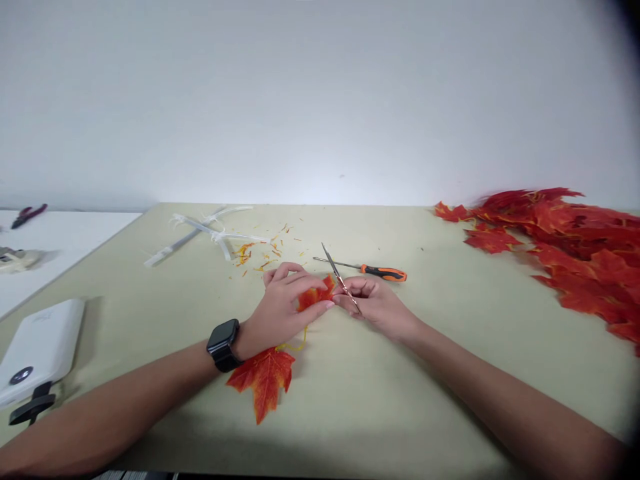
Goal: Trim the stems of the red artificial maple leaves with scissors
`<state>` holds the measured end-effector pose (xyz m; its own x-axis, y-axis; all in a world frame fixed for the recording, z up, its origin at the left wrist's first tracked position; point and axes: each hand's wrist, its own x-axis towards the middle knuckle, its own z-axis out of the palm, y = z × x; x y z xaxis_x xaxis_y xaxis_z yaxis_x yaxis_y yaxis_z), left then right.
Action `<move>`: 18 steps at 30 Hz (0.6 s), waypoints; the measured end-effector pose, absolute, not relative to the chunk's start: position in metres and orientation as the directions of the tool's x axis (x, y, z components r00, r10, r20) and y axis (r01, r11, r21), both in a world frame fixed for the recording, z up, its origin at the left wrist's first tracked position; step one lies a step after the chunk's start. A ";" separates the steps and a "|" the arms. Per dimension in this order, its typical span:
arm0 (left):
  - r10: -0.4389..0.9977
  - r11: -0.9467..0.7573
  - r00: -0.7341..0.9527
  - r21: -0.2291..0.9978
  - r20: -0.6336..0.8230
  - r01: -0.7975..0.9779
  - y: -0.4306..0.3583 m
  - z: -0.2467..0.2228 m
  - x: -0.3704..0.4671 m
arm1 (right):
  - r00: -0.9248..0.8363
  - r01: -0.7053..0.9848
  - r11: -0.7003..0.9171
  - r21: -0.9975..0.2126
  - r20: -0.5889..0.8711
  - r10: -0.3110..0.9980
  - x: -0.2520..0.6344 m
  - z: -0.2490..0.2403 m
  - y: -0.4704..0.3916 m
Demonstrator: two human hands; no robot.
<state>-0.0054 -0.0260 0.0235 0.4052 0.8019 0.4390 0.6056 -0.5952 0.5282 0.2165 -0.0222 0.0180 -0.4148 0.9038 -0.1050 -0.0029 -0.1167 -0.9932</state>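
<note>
Left hand (283, 305) on a red leaf (309, 299), right hand (383, 308), just beside, around probable scissors (339, 275)

No lettering was legible on the table (380, 413) before you: a faint mark (43, 316) on your white power bank (53, 343) was too small to make out, and its round display (21, 375) gave you no readable number.

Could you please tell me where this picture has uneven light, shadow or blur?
In the head view, the wall glows softly above the far edge of the table; in the head view, the white power bank casts a soft shadow to its right; also in the head view, the red leaf pile looks slightly smeared, and the upper right corner darkens.
</note>
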 end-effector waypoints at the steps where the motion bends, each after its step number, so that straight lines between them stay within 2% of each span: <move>1: 0.807 -0.590 0.417 0.534 0.419 0.605 -0.027 0.023 -0.004 | -0.418 0.002 -0.096 -0.995 -0.088 0.904 0.216 0.020 -0.023; 5: 0.837 -0.546 0.399 0.609 0.374 0.575 -0.028 0.018 -0.001 | -0.432 0.032 -0.025 -0.999 -0.037 0.901 0.215 0.024 -0.024; 10: 0.861 -0.480 0.405 0.751 0.306 0.453 -0.026 0.016 0.000 | -0.505 0.032 0.053 -0.998 0.030 0.862 0.218 0.022 -0.025; 18: 0.857 -0.469 0.420 0.788 0.298 0.399 -0.028 0.021 0.002 | -0.468 0.095 0.096 -0.991 0.041 0.883 0.219 0.021 -0.026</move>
<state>0.0018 -0.0283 0.0210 0.4200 0.8571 0.2982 0.3986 -0.4694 0.7879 0.2188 -0.0257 0.0213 -0.4677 0.8830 0.0406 0.0952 0.0960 -0.9908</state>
